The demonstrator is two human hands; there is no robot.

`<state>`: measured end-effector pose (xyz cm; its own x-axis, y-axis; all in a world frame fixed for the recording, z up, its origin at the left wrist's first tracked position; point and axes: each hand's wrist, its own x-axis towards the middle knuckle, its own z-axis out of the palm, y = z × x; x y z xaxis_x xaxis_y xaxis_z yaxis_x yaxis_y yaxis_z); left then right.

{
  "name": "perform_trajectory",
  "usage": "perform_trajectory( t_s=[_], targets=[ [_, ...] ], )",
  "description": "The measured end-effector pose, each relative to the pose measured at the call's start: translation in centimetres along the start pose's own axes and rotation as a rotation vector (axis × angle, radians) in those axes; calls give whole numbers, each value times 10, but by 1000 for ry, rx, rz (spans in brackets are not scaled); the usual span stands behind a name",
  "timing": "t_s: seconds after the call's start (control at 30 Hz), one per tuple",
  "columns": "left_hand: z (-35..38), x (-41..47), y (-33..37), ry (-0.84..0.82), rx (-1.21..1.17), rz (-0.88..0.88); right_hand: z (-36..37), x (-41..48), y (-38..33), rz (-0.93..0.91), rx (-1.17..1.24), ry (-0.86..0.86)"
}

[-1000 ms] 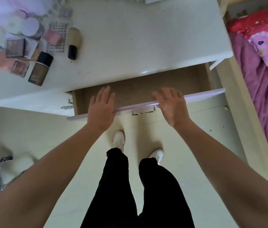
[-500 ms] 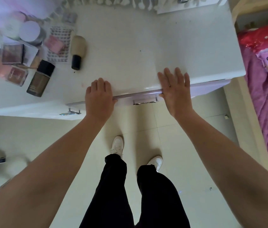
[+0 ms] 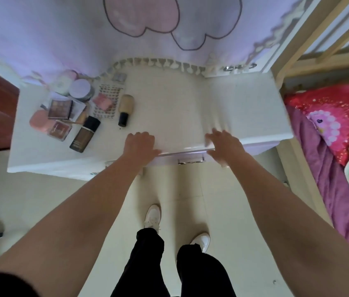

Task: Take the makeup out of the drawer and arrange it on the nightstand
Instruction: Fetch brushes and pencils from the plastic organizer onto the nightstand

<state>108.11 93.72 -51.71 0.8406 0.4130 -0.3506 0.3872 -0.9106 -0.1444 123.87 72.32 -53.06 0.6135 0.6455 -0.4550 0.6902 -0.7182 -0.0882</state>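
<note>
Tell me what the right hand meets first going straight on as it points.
Nothing near: the right hand points forward, slightly left, across bare nightstand; the tasselled fringe at the back looks first in line. Blur makes this rough.

The worktop [image 3: 190, 108] carries two bottles, a dark foundation bottle [image 3: 84, 135] and a beige bottle [image 3: 126, 103] with a black cap; two round jars, a lavender-lidded jar [image 3: 81, 88] and a white jar [image 3: 64, 82]; three flat square compacts, a dark palette [image 3: 59, 108], a reddish compact [image 3: 59, 130] and a small pink compact [image 3: 102, 100]; one pink sponge [image 3: 37, 121]; and one sticker sheet [image 3: 113, 103]. One small case [image 3: 119, 77] at the back is too blurred to sort. There is also one drawer [image 3: 182, 154] with one handle [image 3: 190, 161], two grips, the left grip [image 3: 140, 144] and the right grip [image 3: 222, 146], and two white shoes, a left shoe [image 3: 152, 215] and a right shoe [image 3: 201, 241].
</note>
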Motion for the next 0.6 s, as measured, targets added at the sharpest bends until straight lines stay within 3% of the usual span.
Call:
perform_trajectory(
  t_s=[0.1, 0.37, 0.5, 0.6],
  targets=[
    [-41, -16, -19, 112, -94, -38, -51, -19, -9, 41, 3, 18],
    [-248, -40, -90, 535, -484, -41, -263, -68, -78, -75, 135, 590],
    [-323, -48, -106, 747, -479, 18, -340, -100, -105, -139, 106, 827],
    [-338, -45, -102, 854, -429, 93, -343, -126, -98, -28, -4, 906]
  ],
)
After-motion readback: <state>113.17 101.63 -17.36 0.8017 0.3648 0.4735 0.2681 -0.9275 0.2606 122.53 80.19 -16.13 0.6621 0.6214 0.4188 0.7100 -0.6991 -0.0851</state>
